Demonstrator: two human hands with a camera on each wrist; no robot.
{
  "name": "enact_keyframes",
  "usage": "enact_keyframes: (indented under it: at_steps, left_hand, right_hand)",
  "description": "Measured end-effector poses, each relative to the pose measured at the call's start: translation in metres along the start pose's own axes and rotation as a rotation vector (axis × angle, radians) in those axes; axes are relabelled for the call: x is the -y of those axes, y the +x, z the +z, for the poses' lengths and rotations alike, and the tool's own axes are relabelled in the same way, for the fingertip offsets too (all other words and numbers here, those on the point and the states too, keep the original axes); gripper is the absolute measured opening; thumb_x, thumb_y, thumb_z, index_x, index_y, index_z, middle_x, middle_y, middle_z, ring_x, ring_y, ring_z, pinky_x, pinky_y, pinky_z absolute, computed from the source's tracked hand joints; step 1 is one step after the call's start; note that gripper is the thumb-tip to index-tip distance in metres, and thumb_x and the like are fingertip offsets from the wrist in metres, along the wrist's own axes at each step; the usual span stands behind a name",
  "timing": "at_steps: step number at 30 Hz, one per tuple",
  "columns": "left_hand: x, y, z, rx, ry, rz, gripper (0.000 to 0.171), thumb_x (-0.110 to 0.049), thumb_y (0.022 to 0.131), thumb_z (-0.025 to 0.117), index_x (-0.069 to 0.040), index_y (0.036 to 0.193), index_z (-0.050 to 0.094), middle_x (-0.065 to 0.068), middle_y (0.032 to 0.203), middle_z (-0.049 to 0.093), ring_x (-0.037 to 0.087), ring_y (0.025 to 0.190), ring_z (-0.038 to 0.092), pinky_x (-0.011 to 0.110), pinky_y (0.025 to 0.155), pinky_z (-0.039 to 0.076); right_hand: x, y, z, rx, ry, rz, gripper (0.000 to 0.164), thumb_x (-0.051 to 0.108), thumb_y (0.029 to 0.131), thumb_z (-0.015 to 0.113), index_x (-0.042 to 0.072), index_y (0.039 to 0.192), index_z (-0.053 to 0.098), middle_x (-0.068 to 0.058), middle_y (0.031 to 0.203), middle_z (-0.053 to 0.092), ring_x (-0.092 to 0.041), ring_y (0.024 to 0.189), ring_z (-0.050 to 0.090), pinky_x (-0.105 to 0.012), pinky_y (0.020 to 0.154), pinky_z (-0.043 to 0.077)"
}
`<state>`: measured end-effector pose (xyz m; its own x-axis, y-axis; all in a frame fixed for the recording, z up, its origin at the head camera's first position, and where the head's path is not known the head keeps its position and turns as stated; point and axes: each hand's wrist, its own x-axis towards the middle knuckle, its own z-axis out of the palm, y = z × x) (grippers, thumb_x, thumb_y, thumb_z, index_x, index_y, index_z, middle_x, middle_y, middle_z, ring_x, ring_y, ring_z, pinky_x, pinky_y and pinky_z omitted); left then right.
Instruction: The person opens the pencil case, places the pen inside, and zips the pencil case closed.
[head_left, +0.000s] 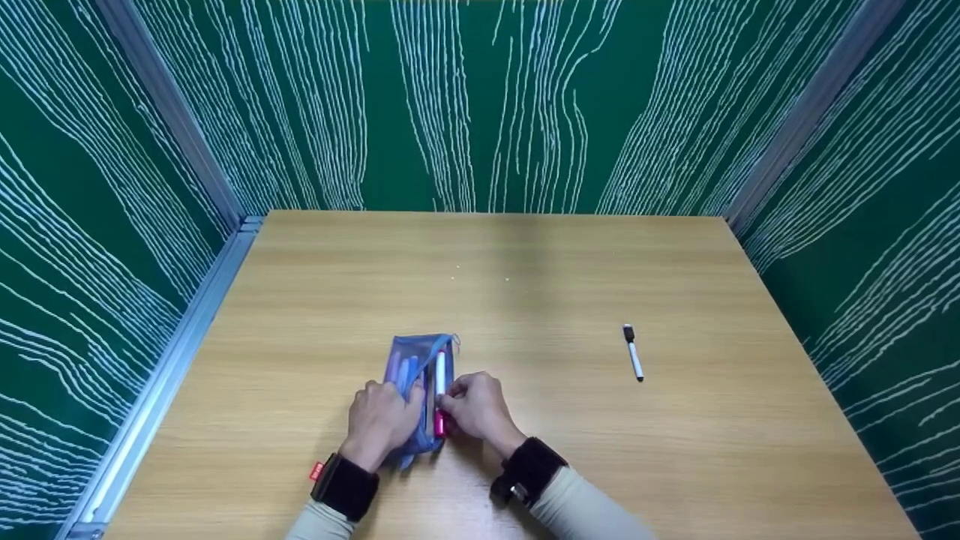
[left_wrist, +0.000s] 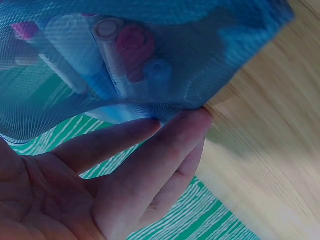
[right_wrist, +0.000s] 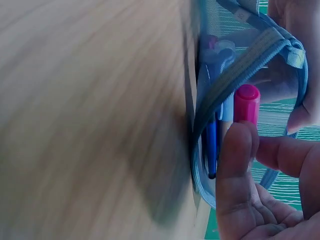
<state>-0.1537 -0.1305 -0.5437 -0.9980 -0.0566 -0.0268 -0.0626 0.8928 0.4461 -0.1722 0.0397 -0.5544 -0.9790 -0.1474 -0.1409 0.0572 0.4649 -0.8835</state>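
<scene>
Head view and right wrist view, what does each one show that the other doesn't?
Only the head view shows the white marker with a black cap lying apart on the table, and the black wristbands. Only the right wrist view clearly shows a blue pen with a dark tip inside the blue mesh case. Both show the case, the table, the left hand holding the case and the right hand pinching a marker with a pink end.
</scene>
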Motion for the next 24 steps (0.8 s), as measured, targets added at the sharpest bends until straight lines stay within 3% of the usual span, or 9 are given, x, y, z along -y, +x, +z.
enact_keyframes:
  at_steps: [8, 24]
  left_hand:
    - [0.0007, -0.0012, -0.0011, 0.01, -0.009, 0.002, 0.054, -0.047, 0.102, 0.045, -0.01, 0.062, 0.053, 0.015, 0.078, 0.055, 0.028, 0.067, 0.053, 0.044, 0.063, 0.046]
    - [0.0026, 0.0, -0.0003, -0.001, -0.012, 0.011, 0.054, -0.046, 0.101, 0.045, -0.012, 0.06, 0.05, 0.013, 0.074, 0.053, 0.027, 0.063, 0.052, 0.042, 0.059, 0.044]
  right_hand:
    - [0.0012, -0.0005, 0.0046, 0.035, 0.075, 0.041, 0.012, 0.011, 0.089, 0.079, 0.007, 0.079, 0.074, -0.006, 0.066, 0.071, -0.02, 0.053, 0.069, -0.033, 0.05, 0.057]
    - [0.0003, -0.0028, -0.0007, -0.005, 0.056, 0.006, 0.011, 0.012, 0.09, 0.079, 0.006, 0.081, 0.075, -0.007, 0.068, 0.072, -0.024, 0.055, 0.071, -0.032, 0.049, 0.056]
